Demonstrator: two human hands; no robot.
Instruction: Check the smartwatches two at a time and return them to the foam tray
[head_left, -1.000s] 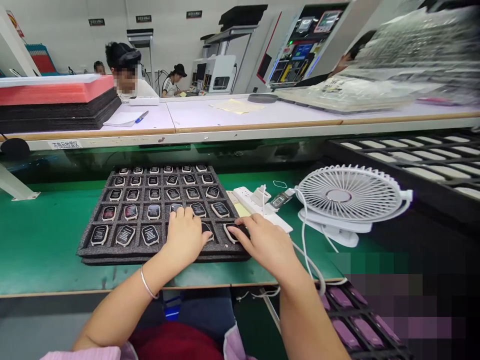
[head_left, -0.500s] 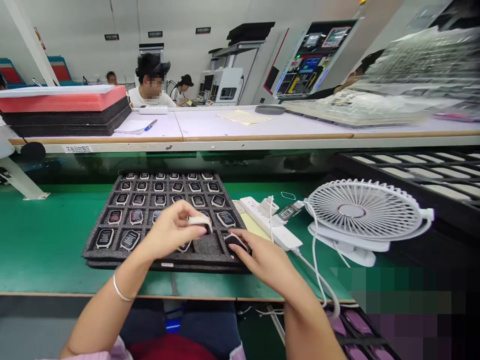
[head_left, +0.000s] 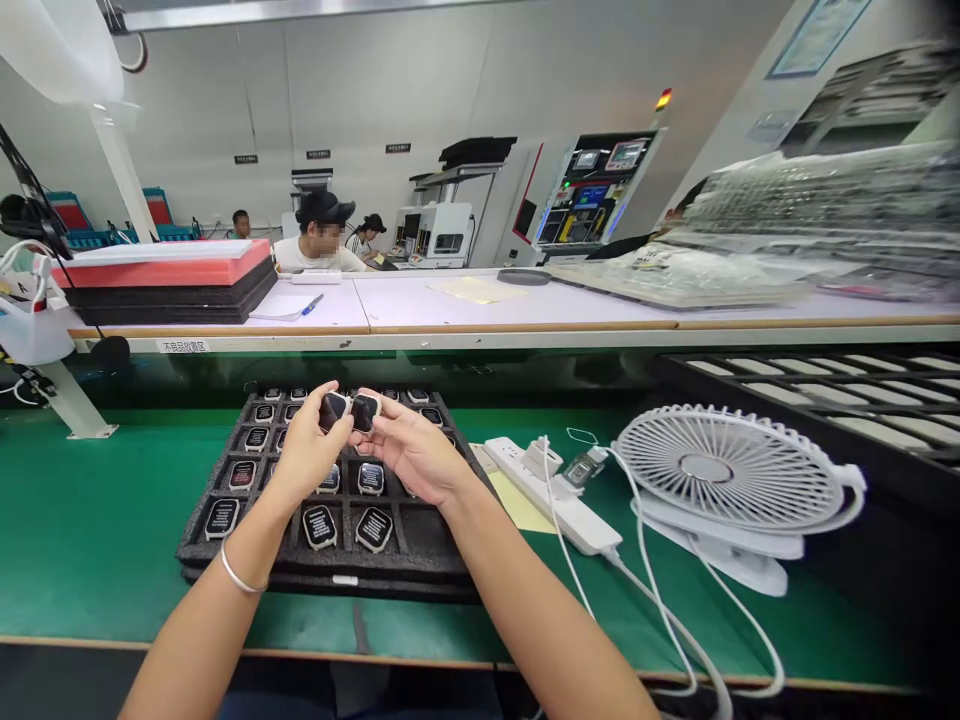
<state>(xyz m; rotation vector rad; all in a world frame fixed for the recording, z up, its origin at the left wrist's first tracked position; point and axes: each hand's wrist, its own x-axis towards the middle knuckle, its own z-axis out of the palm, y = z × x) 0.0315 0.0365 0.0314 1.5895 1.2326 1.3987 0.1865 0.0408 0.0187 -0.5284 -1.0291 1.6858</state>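
Left hand (head_left: 306,452) has its fingers (head_left: 321,398) clamped on a watch (head_left: 333,410); right hand (head_left: 414,448) has its fingers (head_left: 384,412) clamped on a second watch (head_left: 364,411). Both are held above the foam tray (head_left: 330,582). Risks: touching faces could scratch; slack grip could drop a watch.

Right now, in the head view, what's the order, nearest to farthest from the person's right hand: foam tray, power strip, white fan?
1. Foam tray, beneath the right hand.
2. Power strip, right of the tray.
3. White fan, farther right.
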